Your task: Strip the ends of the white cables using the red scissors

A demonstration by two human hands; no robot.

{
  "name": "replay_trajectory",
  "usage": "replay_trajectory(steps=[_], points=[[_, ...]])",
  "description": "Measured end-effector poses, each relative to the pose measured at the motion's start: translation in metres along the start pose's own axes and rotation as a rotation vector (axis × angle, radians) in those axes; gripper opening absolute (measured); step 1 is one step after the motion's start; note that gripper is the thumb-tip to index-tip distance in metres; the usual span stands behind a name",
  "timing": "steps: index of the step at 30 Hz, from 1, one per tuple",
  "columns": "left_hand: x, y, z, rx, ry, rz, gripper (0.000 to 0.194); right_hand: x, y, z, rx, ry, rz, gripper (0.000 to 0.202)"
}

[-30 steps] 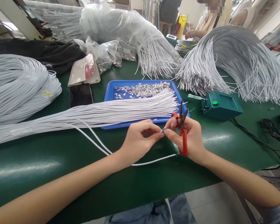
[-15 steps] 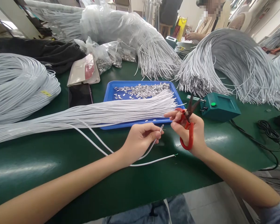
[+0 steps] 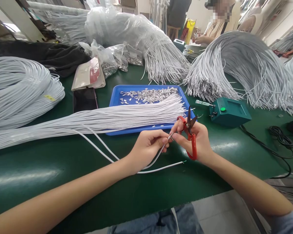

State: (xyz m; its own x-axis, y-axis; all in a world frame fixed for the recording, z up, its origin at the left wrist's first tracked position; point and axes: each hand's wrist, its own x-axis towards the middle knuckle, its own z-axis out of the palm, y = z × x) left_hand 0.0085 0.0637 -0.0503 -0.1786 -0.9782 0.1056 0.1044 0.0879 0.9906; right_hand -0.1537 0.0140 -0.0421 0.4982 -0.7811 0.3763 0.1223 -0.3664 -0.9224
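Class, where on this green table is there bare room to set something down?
Free green table: between the white cable bundle and left forearm; between right hand, teal box and black cord. Crowded: the blue tray, and the far side, packed with grey cable bundles.

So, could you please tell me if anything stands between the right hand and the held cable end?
Nothing visible does: the right hand is at the cable end, and the red-handled scissors sit clear of that spot.
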Motion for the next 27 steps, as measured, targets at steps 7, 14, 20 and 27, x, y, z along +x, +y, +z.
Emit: replay_trajectory(steps=[7,14,20,27], points=[[-0.001,-0.003,-0.001,0.193,0.128,0.15,0.006,-0.001,0.002,-0.003,-0.08,0.019,0.017,0.017],[0.0,-0.007,-0.003,0.207,0.214,0.13,0.008,0.001,0.001,-0.001,-0.147,0.044,-0.016,0.013],[-0.002,-0.011,-0.001,0.195,0.166,0.042,0.009,0.025,0.023,-0.028,-0.573,0.367,0.011,0.005],[-0.006,-0.014,0.002,0.332,0.035,0.015,0.012,0.035,0.041,-0.044,-0.755,0.392,0.05,0.009]])
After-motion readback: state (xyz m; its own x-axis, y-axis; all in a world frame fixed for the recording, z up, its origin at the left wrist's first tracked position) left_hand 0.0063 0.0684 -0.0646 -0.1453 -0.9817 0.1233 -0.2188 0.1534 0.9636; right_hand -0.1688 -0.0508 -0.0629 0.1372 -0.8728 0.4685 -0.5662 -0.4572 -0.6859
